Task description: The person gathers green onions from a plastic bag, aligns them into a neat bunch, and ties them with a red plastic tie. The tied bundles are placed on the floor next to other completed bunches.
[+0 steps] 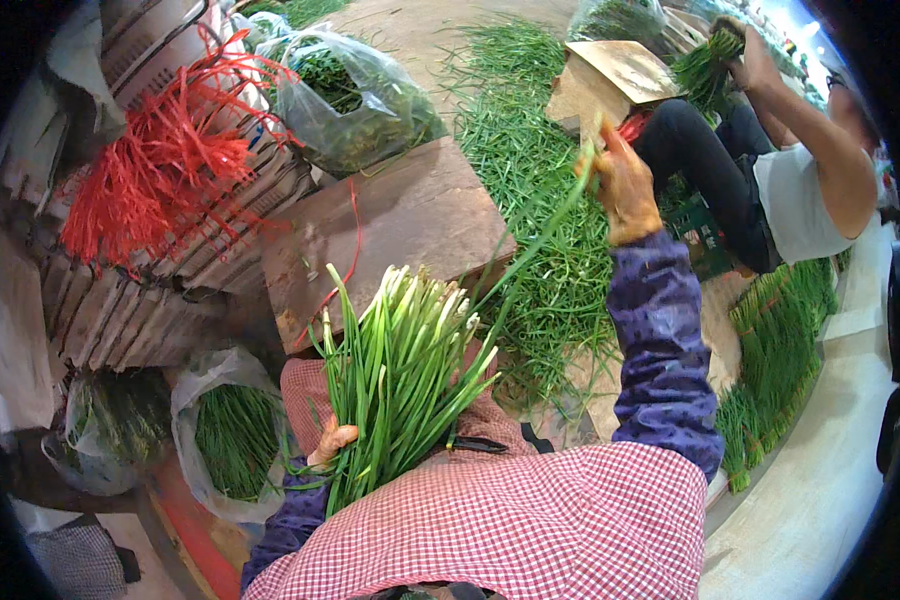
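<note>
My left hand is closed round a large bunch of green-leaved stalks with pale ends, held over my lap with the pale ends pointing away from me. My right hand is raised out ahead on the right, pinching a few long green leaves that trail back towards the bunch; it is slightly blurred. Beyond the bunch lies a brown wooden board with a thin red string across it. A dark-handled tool rests on my lap, partly under the leaves.
Loose green leaves cover the floor ahead. Red plastic ties hang over stacked crates at left. Plastic bags of greens stand nearby. At right, a seated person holds greens beside a box; tied bundles line the floor.
</note>
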A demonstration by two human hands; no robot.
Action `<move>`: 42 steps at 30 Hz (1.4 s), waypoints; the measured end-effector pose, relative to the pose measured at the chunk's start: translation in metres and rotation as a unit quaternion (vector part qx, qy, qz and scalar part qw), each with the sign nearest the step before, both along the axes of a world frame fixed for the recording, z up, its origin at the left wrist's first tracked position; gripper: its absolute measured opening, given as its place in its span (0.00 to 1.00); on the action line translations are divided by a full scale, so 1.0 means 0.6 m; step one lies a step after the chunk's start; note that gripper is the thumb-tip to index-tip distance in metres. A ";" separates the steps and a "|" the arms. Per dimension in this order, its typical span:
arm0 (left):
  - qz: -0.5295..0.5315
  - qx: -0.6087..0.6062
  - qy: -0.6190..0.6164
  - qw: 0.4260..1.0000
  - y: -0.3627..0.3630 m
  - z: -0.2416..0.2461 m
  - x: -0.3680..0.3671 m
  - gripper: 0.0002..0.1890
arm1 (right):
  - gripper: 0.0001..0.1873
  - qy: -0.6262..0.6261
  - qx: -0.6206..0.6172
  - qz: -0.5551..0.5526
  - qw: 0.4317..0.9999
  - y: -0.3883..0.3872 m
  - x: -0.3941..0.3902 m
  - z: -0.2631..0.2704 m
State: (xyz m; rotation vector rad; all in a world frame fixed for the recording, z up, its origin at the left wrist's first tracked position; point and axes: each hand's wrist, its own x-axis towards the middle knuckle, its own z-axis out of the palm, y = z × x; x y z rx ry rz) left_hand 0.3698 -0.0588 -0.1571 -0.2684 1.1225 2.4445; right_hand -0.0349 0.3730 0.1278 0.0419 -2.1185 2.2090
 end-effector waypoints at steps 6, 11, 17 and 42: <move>-0.001 -0.003 0.009 1.000 -0.011 0.023 -0.033 0.31 | 0.14 0.205 -0.190 0.391 0.877 -0.247 0.091 0.224; 0.060 -0.015 0.060 0.996 0.017 0.120 -0.071 0.32 | 0.13 0.119 -0.454 0.421 0.776 -0.398 0.232 0.302; 0.117 -0.011 0.113 0.987 0.041 0.204 -0.086 0.35 | 0.13 0.088 0.085 0.523 0.844 -0.321 0.260 0.123; 0.009 -0.052 0.072 0.996 0.078 0.138 -0.043 0.32 | 0.20 0.114 0.768 0.100 0.623 -0.121 0.071 0.059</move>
